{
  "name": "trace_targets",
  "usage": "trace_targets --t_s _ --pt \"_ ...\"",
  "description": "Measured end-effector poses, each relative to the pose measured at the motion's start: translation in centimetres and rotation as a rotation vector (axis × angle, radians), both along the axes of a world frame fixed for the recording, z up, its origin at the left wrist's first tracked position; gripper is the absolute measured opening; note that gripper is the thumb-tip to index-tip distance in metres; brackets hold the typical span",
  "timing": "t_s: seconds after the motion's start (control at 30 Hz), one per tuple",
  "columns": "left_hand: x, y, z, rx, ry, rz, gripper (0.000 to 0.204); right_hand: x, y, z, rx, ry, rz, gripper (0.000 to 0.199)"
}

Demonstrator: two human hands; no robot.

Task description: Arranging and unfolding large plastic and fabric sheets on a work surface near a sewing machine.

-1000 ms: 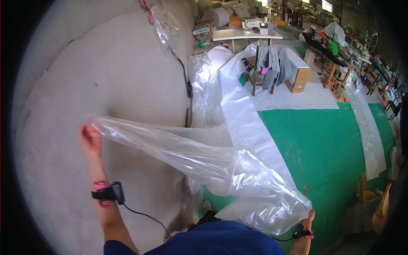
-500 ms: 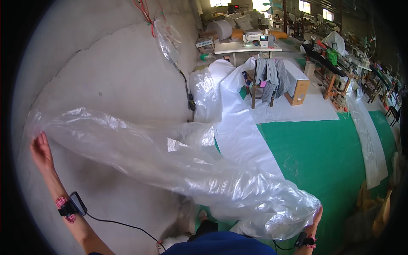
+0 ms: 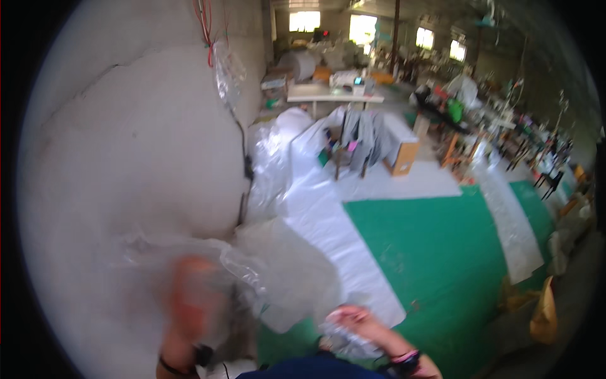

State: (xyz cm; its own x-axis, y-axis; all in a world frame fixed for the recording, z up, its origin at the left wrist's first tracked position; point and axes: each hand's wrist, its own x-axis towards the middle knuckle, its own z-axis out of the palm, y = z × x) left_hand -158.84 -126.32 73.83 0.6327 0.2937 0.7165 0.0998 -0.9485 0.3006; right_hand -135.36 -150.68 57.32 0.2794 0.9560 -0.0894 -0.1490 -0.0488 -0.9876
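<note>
Head view: left hand (image 3: 189, 297), blurred, grip unclear behind clear plastic sheet (image 3: 278, 271); right hand (image 3: 356, 319) clutches it.

thin glossy clear plastic sheet (image 3: 278, 271), matt rough plaster wall (image 3: 126, 158), matt green floor mat (image 3: 442, 252)

Daylight pours in from the windows (image 3: 328, 22) at the far end, blown out to white. The wall (image 3: 126, 158) on the left looks pale and washed. Motion blur smears the left hand (image 3: 189, 297) and the clear plastic sheet (image 3: 265, 271), so its grip is perhaps unreadable. Straight edges bend toward the black fisheye rim.
</note>
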Motion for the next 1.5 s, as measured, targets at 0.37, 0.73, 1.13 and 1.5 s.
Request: trace_targets --t_s 0.37,0.73,1.13,1.5 --pt "1.6 -8.1 -15.9 -0.725 0.534 -0.454 0.017 -7.9 1.2 -2.7 -0.137 0.310 -0.357 0.029" --pt "-27.8 15.0 -12.1 -1.028 -0.547 0.288 0.020 8.2 -20.6 -21.4 -0.328 0.256 -0.835 0.029" --pt "-29.5 11.4 4.3 -0.538 -0.951 0.173 0.020 19.4 -39.9 -30.0 -0.341 0.178 -1.278 0.049" --pt "-32.3 9.3 6.9 -0.423 0.280 1.398 0.030 10.1 -25.6 -7.4 -0.227 -0.037 -0.868 0.017"
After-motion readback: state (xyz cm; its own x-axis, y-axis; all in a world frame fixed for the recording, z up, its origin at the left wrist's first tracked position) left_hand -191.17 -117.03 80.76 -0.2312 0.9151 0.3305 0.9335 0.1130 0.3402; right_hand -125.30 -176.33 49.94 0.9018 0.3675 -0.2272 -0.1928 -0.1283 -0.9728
